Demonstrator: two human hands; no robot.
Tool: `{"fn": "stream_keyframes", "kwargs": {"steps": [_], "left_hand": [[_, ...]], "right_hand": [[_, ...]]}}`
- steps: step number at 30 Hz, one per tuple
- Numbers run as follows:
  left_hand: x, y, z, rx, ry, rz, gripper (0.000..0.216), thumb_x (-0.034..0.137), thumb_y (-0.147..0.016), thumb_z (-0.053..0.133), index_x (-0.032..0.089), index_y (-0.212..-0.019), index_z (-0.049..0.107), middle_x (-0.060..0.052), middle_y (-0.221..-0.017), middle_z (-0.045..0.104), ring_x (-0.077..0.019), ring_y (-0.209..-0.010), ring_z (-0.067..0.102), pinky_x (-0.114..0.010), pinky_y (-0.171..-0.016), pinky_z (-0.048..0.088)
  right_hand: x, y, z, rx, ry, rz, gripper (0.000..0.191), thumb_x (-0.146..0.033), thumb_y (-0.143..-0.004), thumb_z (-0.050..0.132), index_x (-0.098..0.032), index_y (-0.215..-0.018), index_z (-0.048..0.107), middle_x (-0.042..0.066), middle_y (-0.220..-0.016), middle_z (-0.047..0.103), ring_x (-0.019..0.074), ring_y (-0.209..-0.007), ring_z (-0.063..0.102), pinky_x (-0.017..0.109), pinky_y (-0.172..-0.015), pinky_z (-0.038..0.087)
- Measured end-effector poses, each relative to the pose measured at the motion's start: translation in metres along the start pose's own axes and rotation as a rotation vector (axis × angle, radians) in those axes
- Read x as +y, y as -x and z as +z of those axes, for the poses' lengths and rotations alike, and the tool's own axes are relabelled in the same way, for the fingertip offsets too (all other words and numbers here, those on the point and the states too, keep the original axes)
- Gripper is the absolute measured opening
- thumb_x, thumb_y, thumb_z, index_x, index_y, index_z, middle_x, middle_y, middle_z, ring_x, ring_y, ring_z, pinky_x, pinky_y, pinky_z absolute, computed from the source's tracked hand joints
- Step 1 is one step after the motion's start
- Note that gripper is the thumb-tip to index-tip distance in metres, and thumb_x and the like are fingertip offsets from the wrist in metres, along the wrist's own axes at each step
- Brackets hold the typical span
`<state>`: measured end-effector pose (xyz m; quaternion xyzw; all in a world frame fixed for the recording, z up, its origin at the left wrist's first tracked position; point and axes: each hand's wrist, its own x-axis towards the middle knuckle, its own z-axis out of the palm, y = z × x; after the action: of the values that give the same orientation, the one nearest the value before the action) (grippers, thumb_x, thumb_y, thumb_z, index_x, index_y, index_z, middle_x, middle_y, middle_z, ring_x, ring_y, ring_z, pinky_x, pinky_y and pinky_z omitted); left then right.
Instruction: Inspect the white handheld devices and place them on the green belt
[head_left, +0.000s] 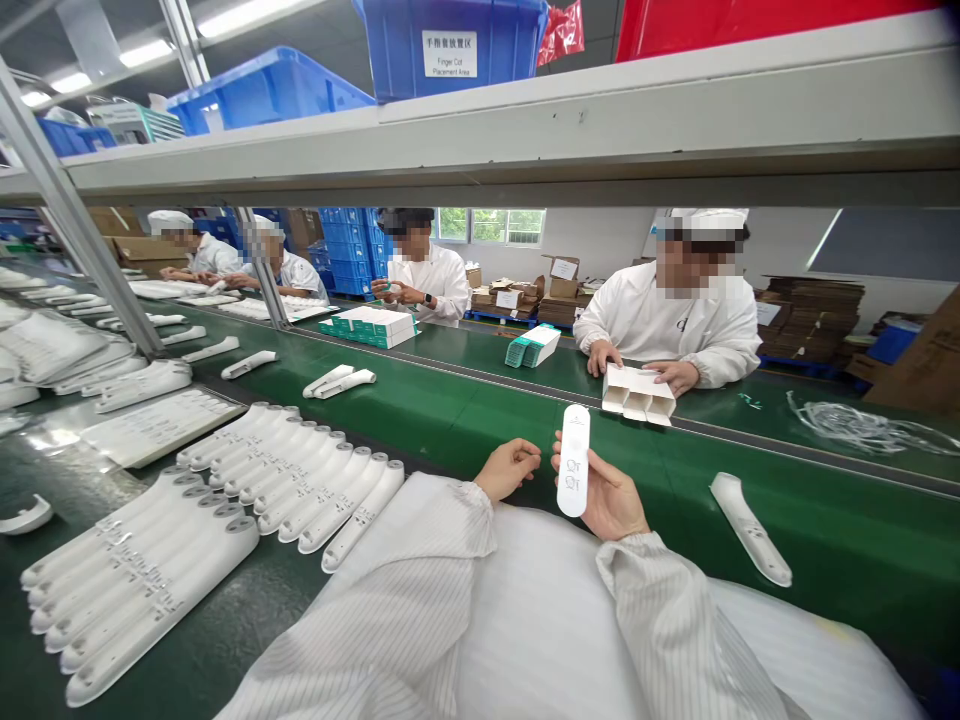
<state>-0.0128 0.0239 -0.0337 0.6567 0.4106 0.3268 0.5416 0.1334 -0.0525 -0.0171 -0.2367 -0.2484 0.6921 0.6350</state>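
Observation:
My right hand (611,497) holds a long white plastic shell (574,450) upright over the green belt, its face with small printed line drawings turned toward me. To its left, my left hand (510,470) is closed with the fingers curled; whether anything small is between them is hidden. The two hands are apart. Right of my right hand, a loose white shell (750,530) lies on the belt. On my left, a row of white shells (300,470) lies side by side, with another row of shells (142,580) closer to me.
A green conveyor belt (465,415) runs across in front. Beyond it a co-worker (675,310) handles a white divided carton (637,393). Stacked cartons (371,326) stand farther left, near other co-workers. A shelf (480,150) with blue bins (457,30) crosses overhead.

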Motion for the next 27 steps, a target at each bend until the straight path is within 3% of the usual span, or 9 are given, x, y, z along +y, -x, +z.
{"fn": "stream_keyframes", "kwargs": {"steps": [8, 15, 18, 22, 25, 27], "left_hand": [[-0.005, -0.001, 0.000, -0.022, -0.105, 0.101, 0.016, 0.020, -0.072, 0.052, 0.015, -0.086, 0.057, 0.001, -0.068, 0.057, -0.0077, -0.057, 0.052, -0.022, -0.059, 0.042], [-0.009, -0.003, 0.000, -0.016, -0.140, 0.124, 0.018, 0.020, -0.072, 0.051, 0.015, -0.088, 0.057, 0.000, -0.069, 0.058, -0.0083, -0.058, 0.053, -0.022, -0.061, 0.043], [-0.007, -0.002, 0.000, -0.018, -0.148, 0.119, 0.019, 0.020, -0.072, 0.051, 0.015, -0.088, 0.057, -0.001, -0.071, 0.059, -0.0082, -0.058, 0.053, -0.023, -0.061, 0.044], [-0.005, 0.000, 0.000, -0.013, -0.170, 0.128, 0.017, 0.019, -0.072, 0.051, 0.015, -0.086, 0.058, -0.001, -0.070, 0.060, -0.0079, -0.057, 0.053, -0.022, -0.062, 0.045], [-0.006, -0.001, 0.000, -0.011, -0.182, 0.138, 0.018, 0.017, -0.071, 0.049, 0.015, -0.086, 0.059, -0.001, -0.073, 0.061, -0.0080, -0.058, 0.054, -0.023, -0.063, 0.045], [-0.009, -0.002, 0.000, -0.019, -0.194, 0.146, 0.021, 0.012, -0.069, 0.047, 0.015, -0.087, 0.059, -0.002, -0.074, 0.062, -0.0080, -0.059, 0.055, -0.023, -0.063, 0.045]], "right_hand": [[-0.002, 0.001, 0.006, 0.030, -0.013, 0.048, 0.032, -0.022, -0.082, 0.048, -0.018, -0.112, 0.058, 0.003, -0.091, 0.070, 0.0156, -0.078, 0.066, 0.029, -0.077, 0.052], [0.000, -0.002, 0.004, 0.122, 0.021, -0.008, 0.024, -0.023, -0.078, 0.054, -0.017, -0.100, 0.063, 0.003, -0.089, 0.070, 0.0159, -0.078, 0.066, 0.027, -0.073, 0.053], [0.004, -0.007, 0.001, 0.193, 0.086, -0.056, 0.021, -0.027, -0.074, 0.060, -0.016, -0.092, 0.064, 0.003, -0.086, 0.070, 0.0148, -0.071, 0.065, 0.024, -0.064, 0.052], [0.006, -0.017, -0.011, 0.321, 0.425, -0.185, 0.037, -0.040, -0.065, 0.068, -0.017, -0.093, 0.061, 0.003, -0.082, 0.066, 0.0129, -0.058, 0.058, 0.024, -0.051, 0.044], [0.004, -0.023, -0.030, 0.556, 0.966, -0.293, 0.054, -0.040, -0.060, 0.070, -0.020, -0.108, 0.054, 0.005, -0.093, 0.061, 0.0175, -0.069, 0.059, 0.029, -0.061, 0.045], [0.002, -0.025, -0.043, 0.656, 1.325, -0.298, 0.054, -0.034, -0.063, 0.066, -0.021, -0.113, 0.050, 0.008, -0.101, 0.057, 0.0224, -0.084, 0.058, 0.035, -0.074, 0.044]]}}
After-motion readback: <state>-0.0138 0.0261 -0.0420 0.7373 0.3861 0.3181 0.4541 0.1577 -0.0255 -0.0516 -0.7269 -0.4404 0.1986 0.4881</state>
